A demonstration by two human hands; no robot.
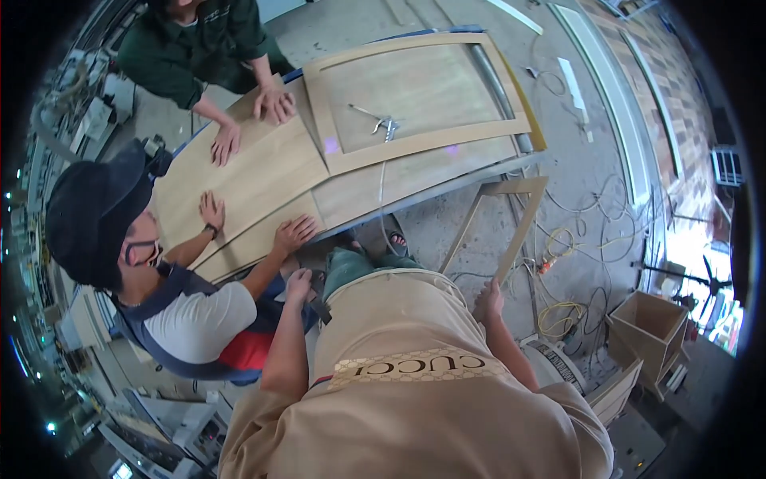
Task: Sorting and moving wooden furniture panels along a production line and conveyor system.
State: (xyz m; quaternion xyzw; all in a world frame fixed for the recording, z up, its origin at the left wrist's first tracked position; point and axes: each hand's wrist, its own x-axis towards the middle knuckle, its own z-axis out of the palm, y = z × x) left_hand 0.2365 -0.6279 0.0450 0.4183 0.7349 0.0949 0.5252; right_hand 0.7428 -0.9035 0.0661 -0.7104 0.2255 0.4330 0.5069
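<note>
My right hand [488, 303] is closed round the lower end of a narrow rectangular wooden frame [523, 227], which stands tilted beside the workbench. At my left side, my left hand [298, 286] is curled into a loose fist; whether anything is inside it cannot be seen. On the bench lies a larger wooden frame [323, 104] over a pale board. A metal air gun with a thin nozzle [386, 125] rests on that board, its hose [382, 180] hanging over the near edge. Left of it are flat wooden panels [271, 172].
A capped person [191, 319] close on my left lays both hands on the panels. Across the bench, a person in dark green [199, 48] presses on them too. Cables and a yellow hose [561, 315] cover the floor at right, near a wooden box [648, 335].
</note>
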